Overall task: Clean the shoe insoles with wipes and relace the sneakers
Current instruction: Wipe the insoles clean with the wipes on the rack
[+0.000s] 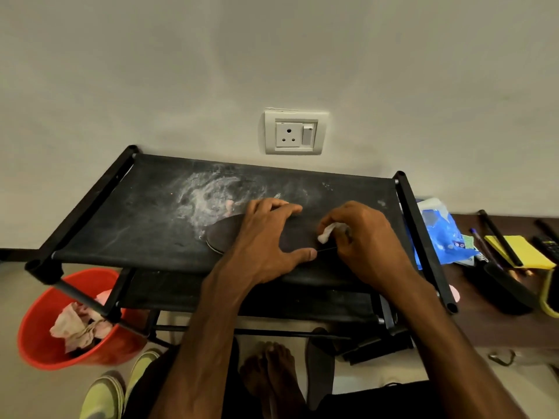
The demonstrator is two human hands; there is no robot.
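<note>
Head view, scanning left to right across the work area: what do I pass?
Red bucket → left hand gripping the insole → right hand pinching the wipe → blue packet → yellow notepad.

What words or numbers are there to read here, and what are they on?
Blue packet: its small dark and green label has print, too blurred to read.
Wall socket: no writing shows.
Yellow notepad: no writing shows.
Nothing in this view can be read.
</note>
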